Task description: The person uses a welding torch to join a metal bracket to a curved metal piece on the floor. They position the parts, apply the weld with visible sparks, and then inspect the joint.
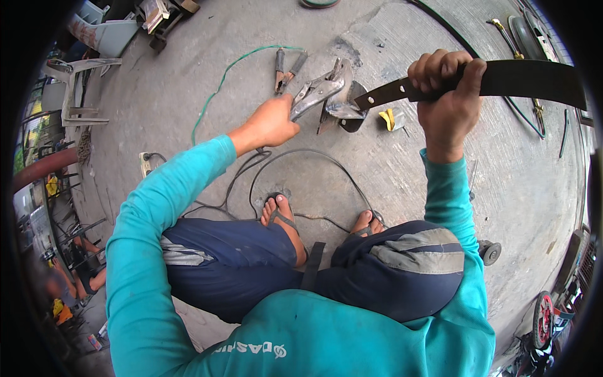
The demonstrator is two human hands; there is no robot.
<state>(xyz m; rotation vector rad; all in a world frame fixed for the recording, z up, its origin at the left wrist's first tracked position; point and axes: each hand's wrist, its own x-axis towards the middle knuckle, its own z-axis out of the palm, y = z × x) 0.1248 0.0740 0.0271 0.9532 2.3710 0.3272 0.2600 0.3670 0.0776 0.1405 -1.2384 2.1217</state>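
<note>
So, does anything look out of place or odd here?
Yes: the black cable lies loosely looped by the sandaled feet, which it might snag. There is also a dark, sooty-looking patch on the concrete floor, beyond the locking pliers in the left hand.

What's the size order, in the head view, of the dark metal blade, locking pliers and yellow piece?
1. Dark metal blade
2. Locking pliers
3. Yellow piece

Held up, the blade may look bigger through nearness.
</note>
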